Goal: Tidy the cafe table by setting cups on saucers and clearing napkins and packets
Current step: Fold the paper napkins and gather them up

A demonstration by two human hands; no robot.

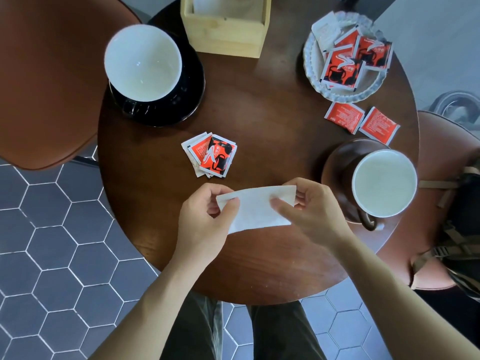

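Note:
A white napkin point(255, 207) is held flat above the near part of the round wooden table point(259, 120). My left hand point(205, 224) pinches its left end and my right hand point(309, 211) pinches its right end. A black cup point(142, 63) stands on a black saucer point(192, 81) at the far left. A brown cup point(384, 183) rests on a brown saucer point(337, 162) at the right. A small pile of red packets point(210, 155) lies mid-table. Two red packets point(362, 122) lie near the brown saucer.
A glass dish point(311, 66) at the far right holds several packets. A wooden box point(226, 24) stands at the table's back edge. Brown chairs flank the table on the left point(49, 81) and right point(446, 141); a bag point(465, 229) lies on the right one.

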